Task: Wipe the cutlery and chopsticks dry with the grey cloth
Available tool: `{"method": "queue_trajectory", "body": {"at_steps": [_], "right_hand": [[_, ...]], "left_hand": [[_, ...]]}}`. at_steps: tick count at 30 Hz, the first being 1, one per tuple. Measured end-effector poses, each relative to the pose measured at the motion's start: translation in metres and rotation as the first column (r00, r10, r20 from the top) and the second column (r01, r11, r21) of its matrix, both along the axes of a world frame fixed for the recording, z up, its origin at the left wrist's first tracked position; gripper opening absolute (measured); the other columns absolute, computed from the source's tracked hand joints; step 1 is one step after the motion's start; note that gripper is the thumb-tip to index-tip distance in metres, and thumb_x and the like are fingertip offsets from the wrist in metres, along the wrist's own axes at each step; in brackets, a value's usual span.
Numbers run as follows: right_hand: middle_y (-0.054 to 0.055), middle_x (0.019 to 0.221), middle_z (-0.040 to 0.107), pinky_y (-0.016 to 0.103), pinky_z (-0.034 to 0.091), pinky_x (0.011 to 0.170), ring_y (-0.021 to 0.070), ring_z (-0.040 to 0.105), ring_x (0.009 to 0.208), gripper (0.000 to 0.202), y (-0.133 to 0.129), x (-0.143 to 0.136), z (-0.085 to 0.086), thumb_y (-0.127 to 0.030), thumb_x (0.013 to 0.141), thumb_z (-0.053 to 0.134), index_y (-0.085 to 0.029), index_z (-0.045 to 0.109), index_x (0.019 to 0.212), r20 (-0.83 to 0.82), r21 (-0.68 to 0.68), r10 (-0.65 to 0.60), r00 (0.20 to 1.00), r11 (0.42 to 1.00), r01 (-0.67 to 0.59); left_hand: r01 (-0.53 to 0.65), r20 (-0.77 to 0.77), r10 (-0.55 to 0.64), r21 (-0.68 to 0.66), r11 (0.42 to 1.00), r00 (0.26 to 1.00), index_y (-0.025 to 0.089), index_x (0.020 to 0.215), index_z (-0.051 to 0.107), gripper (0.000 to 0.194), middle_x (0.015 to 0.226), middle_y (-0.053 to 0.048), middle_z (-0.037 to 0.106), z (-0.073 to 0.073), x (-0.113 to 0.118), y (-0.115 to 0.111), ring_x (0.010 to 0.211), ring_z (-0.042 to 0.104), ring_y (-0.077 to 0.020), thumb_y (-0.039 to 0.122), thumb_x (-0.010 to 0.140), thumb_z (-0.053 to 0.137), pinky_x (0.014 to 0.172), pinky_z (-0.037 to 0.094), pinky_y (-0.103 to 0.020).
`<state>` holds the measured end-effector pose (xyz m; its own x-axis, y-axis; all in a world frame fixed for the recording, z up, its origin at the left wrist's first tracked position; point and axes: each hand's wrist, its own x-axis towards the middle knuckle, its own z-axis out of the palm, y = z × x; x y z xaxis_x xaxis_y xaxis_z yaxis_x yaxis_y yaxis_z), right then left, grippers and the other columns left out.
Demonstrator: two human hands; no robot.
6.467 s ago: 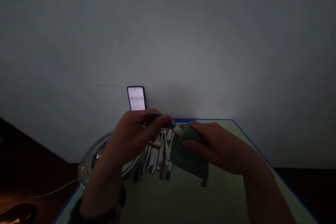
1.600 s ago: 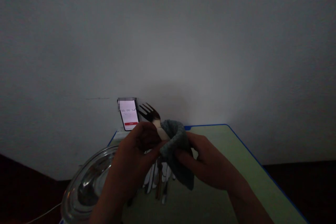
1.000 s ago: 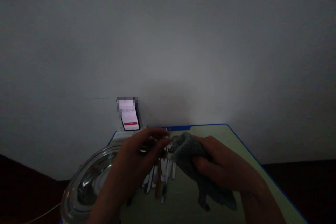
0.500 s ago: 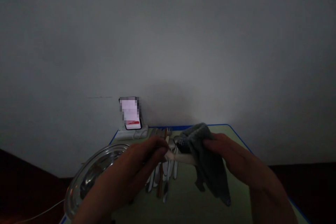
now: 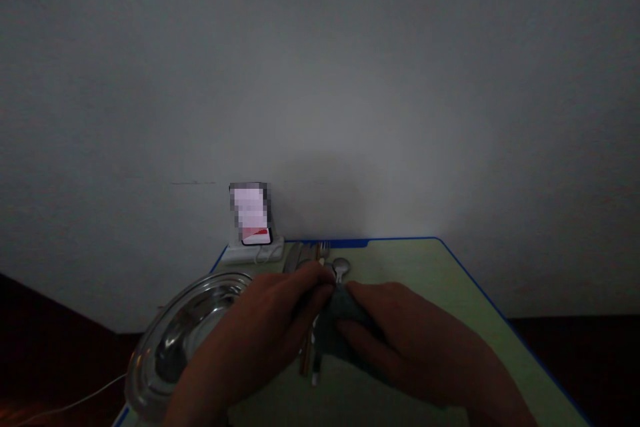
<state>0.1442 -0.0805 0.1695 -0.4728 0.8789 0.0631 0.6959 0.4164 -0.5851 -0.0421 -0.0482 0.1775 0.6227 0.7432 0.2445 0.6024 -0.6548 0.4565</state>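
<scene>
Dim light makes the details hard to read. My right hand [image 5: 395, 333] is closed on a grey-green cloth [image 5: 340, 323] at the middle of the table. Just left of it, my left hand [image 5: 285, 307] has its fingers pinched together near the cloth's upper edge; what they hold is hidden. Beneath and behind both hands lies a row of cutlery, with a fork [image 5: 325, 248], a spoon [image 5: 342, 267] and wooden-coloured chopsticks [image 5: 305, 361] showing partly.
A shiny metal bowl [image 5: 165, 340] stands at the table's left. Behind it a lit phone [image 5: 255, 213] leans on a white power strip [image 5: 250, 253] against the wall. The green table [image 5: 430, 267] has a blue edge.
My right hand has moved left and down toward my left hand, bringing the cloth along. The cloth no longer hangs spread out, and the pale handle seen between the hands is now hidden.
</scene>
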Motion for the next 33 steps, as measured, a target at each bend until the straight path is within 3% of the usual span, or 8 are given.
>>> {"method": "queue_trajectory", "body": {"at_steps": [4, 9, 13, 18, 29, 33], "right_hand": [[0.005, 0.076, 0.064, 0.027, 0.035, 0.06, 0.0154, 0.054, 0.065, 0.022, 0.003, 0.0, 0.0, -0.032, 0.087, 0.04, -0.018, 0.057, 0.084, 0.07, 0.059, -0.033, 0.997, 0.998, 0.029], [0.002, 0.07, 0.06, 0.024, 0.032, 0.056, 0.0124, 0.05, 0.06, 0.022, 0.004, 0.013, 0.002, -0.032, 0.087, 0.042, -0.019, 0.056, 0.076, 0.076, 0.02, -0.069, 0.995, 0.997, 0.068], [0.001, 0.069, 0.06, 0.025, 0.032, 0.055, 0.0125, 0.05, 0.06, 0.021, 0.003, 0.017, 0.004, -0.03, 0.087, 0.042, -0.019, 0.055, 0.074, 0.103, 0.001, -0.054, 0.993, 0.999, 0.055], [0.004, 0.078, 0.063, 0.028, 0.035, 0.062, 0.0155, 0.054, 0.068, 0.021, 0.0, 0.01, 0.003, -0.03, 0.089, 0.038, -0.019, 0.054, 0.081, 0.1, 0.048, 0.0, 0.995, 0.999, -0.005], [0.003, 0.075, 0.063, 0.026, 0.036, 0.06, 0.0143, 0.055, 0.064, 0.018, 0.006, 0.012, -0.001, -0.029, 0.089, 0.041, -0.019, 0.053, 0.081, -0.013, 0.088, -0.065, 0.998, 0.994, 0.066], [0.002, 0.076, 0.063, 0.026, 0.037, 0.06, 0.0146, 0.056, 0.067, 0.023, 0.006, 0.021, 0.0, -0.036, 0.09, 0.041, -0.02, 0.055, 0.083, -0.048, 0.091, -0.085, 0.995, 0.992, 0.089]], "left_hand": [[-0.018, -0.034, 0.016, -0.051, 0.999, 0.999, 0.025, 0.093, 0.05, 0.015, 0.083, 0.002, 0.065, -0.001, 0.002, -0.003, 0.075, 0.062, -0.0154, 0.026, 0.092, 0.036, 0.065, 0.042, -0.025], [-0.058, -0.025, 0.056, -0.12, 0.991, 0.998, 0.025, 0.104, 0.048, 0.02, 0.092, 0.0, 0.065, -0.004, -0.001, -0.005, 0.079, 0.061, -0.0161, 0.037, 0.091, 0.038, 0.068, 0.043, -0.026], [-0.014, -0.118, 0.004, -0.087, 0.996, 0.993, 0.024, 0.093, 0.056, 0.027, 0.083, -0.001, 0.065, -0.006, 0.004, -0.009, 0.075, 0.06, -0.0173, 0.036, 0.093, 0.033, 0.067, 0.041, -0.028], [0.028, -0.143, -0.049, -0.147, 0.989, 0.988, 0.023, 0.088, 0.058, 0.031, 0.08, 0.0, 0.065, -0.004, 0.01, -0.013, 0.073, 0.059, -0.0162, 0.033, 0.094, 0.03, 0.066, 0.04, -0.027], [-0.026, -0.068, 0.03, 0.066, 0.998, 0.997, 0.02, 0.076, 0.056, 0.031, 0.067, 0.002, 0.063, -0.003, 0.014, -0.007, 0.062, 0.059, -0.0128, 0.031, 0.094, 0.034, 0.059, 0.037, -0.023], [-0.069, -0.022, 0.071, 0.062, 0.996, 0.997, 0.019, 0.074, 0.057, 0.032, 0.065, 0.002, 0.062, -0.002, 0.011, -0.004, 0.059, 0.058, -0.0122, 0.032, 0.093, 0.036, 0.057, 0.037, -0.023]]}}
